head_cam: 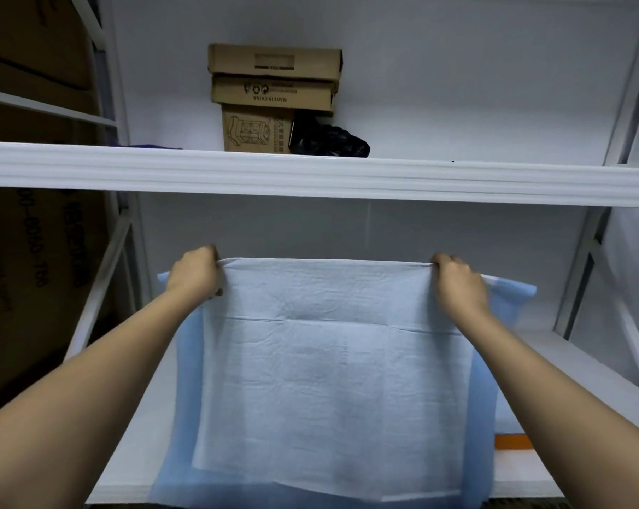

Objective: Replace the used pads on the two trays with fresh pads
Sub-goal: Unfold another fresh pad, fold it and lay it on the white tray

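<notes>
I judge we're mid-task: a fresh-looking pad (329,361) is spread over the lower shelf (553,361), and no tray shows from here (hidden, maybe). My left hand (197,273) pinches the pad's far-left corner, fingers curled; my right hand (457,284) grips the far-right corner likewise, stretching the edge taut.

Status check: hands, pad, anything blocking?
Left hand and right hand each grip a far corner of the pad. Pad spread over the lower shelf. Nothing blocking.
</notes>
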Tool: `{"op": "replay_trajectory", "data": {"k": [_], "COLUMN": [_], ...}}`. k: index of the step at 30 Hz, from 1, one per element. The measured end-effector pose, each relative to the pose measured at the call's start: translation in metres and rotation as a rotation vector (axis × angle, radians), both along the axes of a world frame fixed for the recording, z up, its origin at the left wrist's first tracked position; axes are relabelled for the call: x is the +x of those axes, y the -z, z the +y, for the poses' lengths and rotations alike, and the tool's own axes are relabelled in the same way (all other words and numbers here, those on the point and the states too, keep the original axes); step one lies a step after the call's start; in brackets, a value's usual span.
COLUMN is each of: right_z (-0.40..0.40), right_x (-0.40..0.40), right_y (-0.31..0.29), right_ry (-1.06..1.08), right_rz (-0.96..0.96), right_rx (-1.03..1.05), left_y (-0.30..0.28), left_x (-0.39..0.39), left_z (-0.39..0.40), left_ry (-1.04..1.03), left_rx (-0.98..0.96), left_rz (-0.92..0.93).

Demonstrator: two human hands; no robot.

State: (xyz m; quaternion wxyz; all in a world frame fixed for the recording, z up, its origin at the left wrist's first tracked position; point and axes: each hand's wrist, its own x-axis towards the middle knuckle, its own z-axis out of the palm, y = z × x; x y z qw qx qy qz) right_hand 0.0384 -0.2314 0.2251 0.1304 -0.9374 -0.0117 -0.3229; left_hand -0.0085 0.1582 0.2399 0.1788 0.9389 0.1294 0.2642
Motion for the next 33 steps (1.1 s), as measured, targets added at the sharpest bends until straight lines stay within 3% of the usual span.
{"op": "replay_trajectory", "data": {"k": [3,8,14,22,26,29,33], "right_z": [-0.005,-0.019,-0.029,-0.038,-0.037,-0.032,-0.019], "right_x": [-0.004,-0.012,-0.014,-0.014,-0.009,-0.006,-0.004], "right_y": [0.005,0.000,0.006,0.014,0.010,0.002,0.004], "right_ry": [-0.097,-0.235,-0.192,-0.367,-0.349,-0.297,-0.183], "right_rz": [-0.009,0.080,0.246,0.241,0.232,0.240,0.223], "right_rx": [0.144,0.215,0.081,0.188,0.106,-0.077,0.060], "left_y": [0.001,-0.012,-0.020,-0.024,-0.026,-0.025,-0.023], "left_x": [-0.009,-0.019,-0.026,-0.029,-0.030,-0.029,-0.025], "left_z": [0.002,0.007,0.013,0.016,0.020,0.025,0.019], "left_ry": [0.036,0.035,0.038,0.011,-0.001,0.002,0.018], "left_rx": [-0.071,-0.119,-0.133,-0.143,-0.099,-0.097,-0.099], "left_rz": [-0.095,-0.186,-0.162,-0.160,-0.124,-0.110,-0.106]}}
